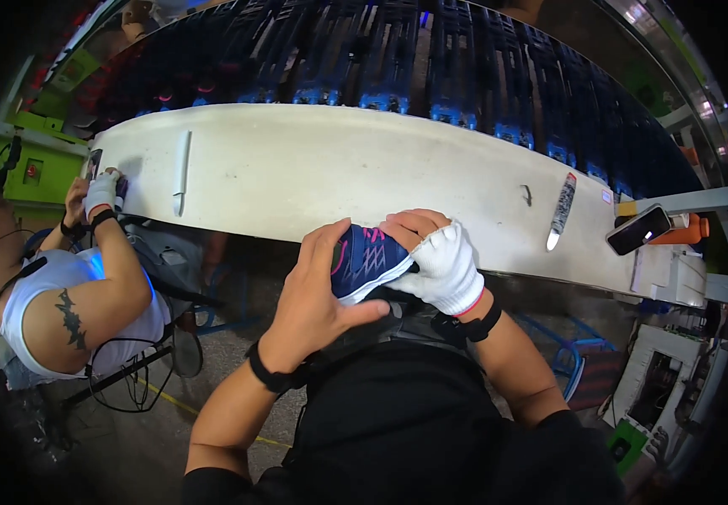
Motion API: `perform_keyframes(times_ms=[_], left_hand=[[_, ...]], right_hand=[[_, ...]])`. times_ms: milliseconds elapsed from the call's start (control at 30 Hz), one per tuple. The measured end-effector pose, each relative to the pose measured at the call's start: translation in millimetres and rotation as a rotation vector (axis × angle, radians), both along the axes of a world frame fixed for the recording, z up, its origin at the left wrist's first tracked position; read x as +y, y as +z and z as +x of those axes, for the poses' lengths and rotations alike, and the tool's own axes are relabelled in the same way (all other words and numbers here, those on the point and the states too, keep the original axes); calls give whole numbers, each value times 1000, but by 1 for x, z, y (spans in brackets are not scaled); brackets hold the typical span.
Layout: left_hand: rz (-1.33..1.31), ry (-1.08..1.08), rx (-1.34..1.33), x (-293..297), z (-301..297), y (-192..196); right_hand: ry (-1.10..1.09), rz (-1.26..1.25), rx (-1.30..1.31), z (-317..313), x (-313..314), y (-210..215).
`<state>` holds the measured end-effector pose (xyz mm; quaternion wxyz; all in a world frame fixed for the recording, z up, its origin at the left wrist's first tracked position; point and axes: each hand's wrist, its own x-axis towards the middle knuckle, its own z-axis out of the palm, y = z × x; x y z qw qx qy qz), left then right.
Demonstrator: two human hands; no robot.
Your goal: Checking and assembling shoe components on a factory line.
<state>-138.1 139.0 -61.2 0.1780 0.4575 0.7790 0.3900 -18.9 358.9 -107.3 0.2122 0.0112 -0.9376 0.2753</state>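
A small navy sneaker [371, 261] with pink laces and a white sole is held between my two hands at the near edge of the table. My bare left hand [318, 282] grips its left end, fingers over the far side and thumb stretched out along the near side. On the right, my right hand [441, 265], in a white fingerless glove, closes round the other end. Parts of the shoe are hidden behind my fingers. Black bands circle both my wrists.
On the white table [297, 160] lie a knife with a wrapped handle [563, 206], a pale blade-like tool [181, 172], a small dark scrap [527, 195] and a phone [638, 230]. Blue racks [389, 84] line the far side. A co-worker [86, 295] sits at left.
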Motion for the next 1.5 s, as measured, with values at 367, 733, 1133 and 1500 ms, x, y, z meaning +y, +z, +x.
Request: perform_keyframes(times_ms=[367, 733, 1133, 1500], left_hand=[[129, 214, 48, -3, -1, -31], [296, 200, -439, 3, -51, -42], [251, 396, -118, 12, -168, -99], [337, 447, -155, 27, -176, -98]], right_hand=[[86, -73, 31, 0, -3, -1], [-6, -232, -21, -22, 2, -2], [-203, -352, 107, -30, 106, 155], [-760, 220, 887, -196, 269, 527]])
